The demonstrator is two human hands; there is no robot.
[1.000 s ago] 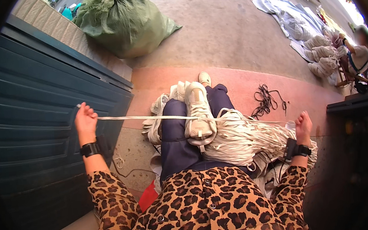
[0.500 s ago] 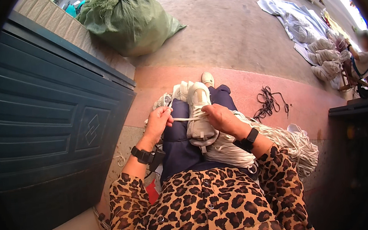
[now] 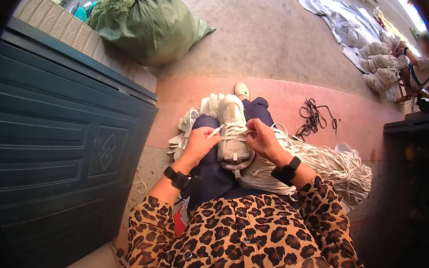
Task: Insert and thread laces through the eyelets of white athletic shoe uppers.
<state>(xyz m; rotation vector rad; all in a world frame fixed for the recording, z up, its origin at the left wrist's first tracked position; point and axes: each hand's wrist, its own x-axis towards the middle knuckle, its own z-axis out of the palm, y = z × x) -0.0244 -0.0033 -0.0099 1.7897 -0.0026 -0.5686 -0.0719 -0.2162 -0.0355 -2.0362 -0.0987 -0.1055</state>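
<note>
Lacing a pale sneaker [image 3: 233, 130] that rests on the person's lap, over dark blue trousers [image 3: 212, 174], toe pointing away

Left hand [image 3: 201, 142]: a second ago flung wide toward the dark green door [image 3: 64, 146] with a white lace [image 3: 216, 131] drawn taut; now back at the shoe's left side, thumb and forefinger pinching the lace end close to the eyelets

Right hand [image 3: 261, 139]: a second ago low by the right thigh; now at the shoe's right side, fingers curled together over the lacing, exact grip not visible

Judgement: the long pull-through is finished and the lace end is being set for another eyelet

Surroundings: heap of white laces [image 3: 327, 163] against the right thigh, further white bundles [image 3: 189, 128] beyond the left knee, black cord [image 3: 314, 118] on the reddish paving, green sack [image 3: 150, 23] by the wall, another seated person [image 3: 421, 67] at far right
</note>
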